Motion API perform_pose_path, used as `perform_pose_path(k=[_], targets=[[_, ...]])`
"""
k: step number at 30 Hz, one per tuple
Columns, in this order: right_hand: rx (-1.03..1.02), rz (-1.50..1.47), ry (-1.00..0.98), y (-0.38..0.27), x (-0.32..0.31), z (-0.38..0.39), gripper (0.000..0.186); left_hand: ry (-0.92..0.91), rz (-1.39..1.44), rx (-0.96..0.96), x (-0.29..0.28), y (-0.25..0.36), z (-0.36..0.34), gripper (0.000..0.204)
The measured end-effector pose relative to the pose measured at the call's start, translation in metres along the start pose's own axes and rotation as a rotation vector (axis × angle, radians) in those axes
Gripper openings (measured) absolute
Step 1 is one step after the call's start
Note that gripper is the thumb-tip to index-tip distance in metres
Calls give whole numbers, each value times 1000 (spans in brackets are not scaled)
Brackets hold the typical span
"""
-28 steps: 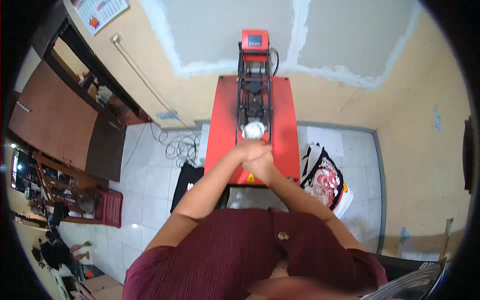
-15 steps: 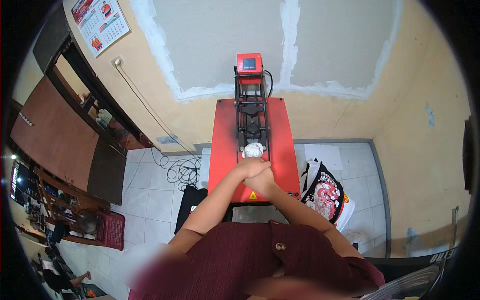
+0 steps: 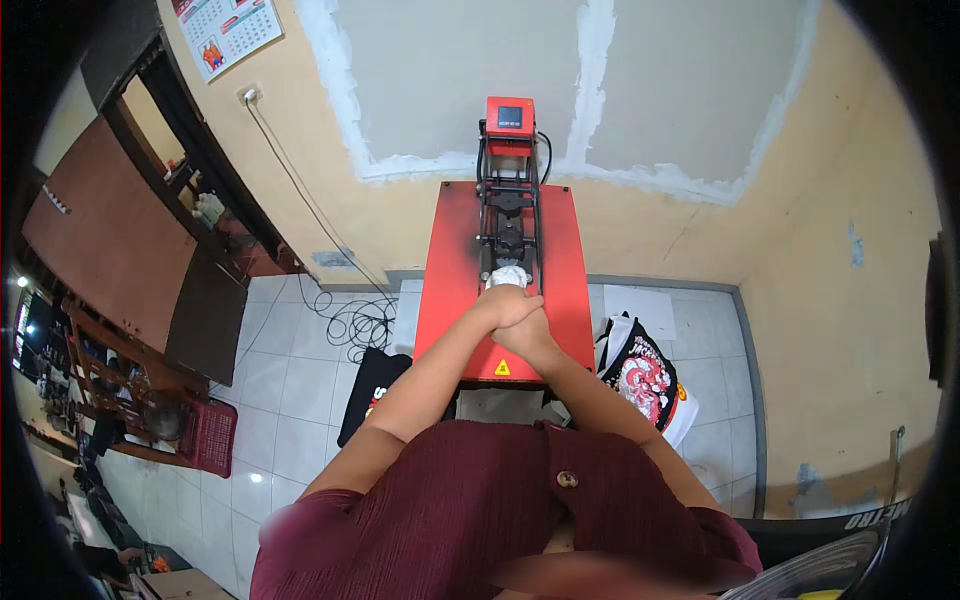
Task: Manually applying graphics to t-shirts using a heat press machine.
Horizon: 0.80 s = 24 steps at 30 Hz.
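At the centre of the frame a white cloth-wrapped handle grip [image 3: 508,275] sits at the near end of the black lever arm [image 3: 510,215] of a red flat heat press machine [image 3: 455,300]. Both hands are stacked on it: the left hand [image 3: 503,303] lies on top with its fingers curled over the grip, and the right hand [image 3: 530,335] is pressed against it from just below, clenched around the left hand or the handle beneath; which of the two cannot be told, since the left hand covers the contact. The doubled grip and the two straight forearms suggest the lever takes real force, so body weight is placed behind it. The cloth wrap probably pads the handle or keeps heat off the palms.

The red upper plate lies flat and closed over the base, with a small yellow warning triangle [image 3: 502,368] near its front edge. At the far end, upper centre, a red control box with a dark screen [image 3: 509,118] stands against the patched grey and yellow wall [image 3: 700,90].

On the tiled floor [image 3: 290,370], a black printed shirt [image 3: 370,385] lies left of the press and another printed garment in black, red and white [image 3: 645,375] lies right of it. Coiled black cables [image 3: 355,322] rest at the left, under a wall socket.
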State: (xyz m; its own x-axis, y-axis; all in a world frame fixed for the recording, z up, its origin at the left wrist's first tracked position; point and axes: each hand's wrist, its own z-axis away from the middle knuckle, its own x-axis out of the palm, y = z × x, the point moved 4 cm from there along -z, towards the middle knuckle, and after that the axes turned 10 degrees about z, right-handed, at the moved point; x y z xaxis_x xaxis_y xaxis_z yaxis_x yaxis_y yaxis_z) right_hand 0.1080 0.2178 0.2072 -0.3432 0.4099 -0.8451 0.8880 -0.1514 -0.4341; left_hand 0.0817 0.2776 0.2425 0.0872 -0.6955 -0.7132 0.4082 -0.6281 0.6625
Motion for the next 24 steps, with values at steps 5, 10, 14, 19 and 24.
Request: perform_pose_path(k=[5, 10, 14, 19, 24], targets=[[-100, 126, 85, -5, -1, 1, 28, -7, 28, 20, -6, 10, 10, 56], [-177, 131, 136, -1, 9, 4, 28, 7, -30, 53, -4, 9, 9, 61], [-220, -99, 243, 16, 21, 0, 28, 47, -13, 37, -1, 5, 3, 56], [-184, -92, 217, 10, 28, 4, 28, 56, -28, 63, 0, -1, -2, 56], [-97, 32, 151, -3, 6, 8, 29, 35, -18, 52, -1, 5, 2, 55]])
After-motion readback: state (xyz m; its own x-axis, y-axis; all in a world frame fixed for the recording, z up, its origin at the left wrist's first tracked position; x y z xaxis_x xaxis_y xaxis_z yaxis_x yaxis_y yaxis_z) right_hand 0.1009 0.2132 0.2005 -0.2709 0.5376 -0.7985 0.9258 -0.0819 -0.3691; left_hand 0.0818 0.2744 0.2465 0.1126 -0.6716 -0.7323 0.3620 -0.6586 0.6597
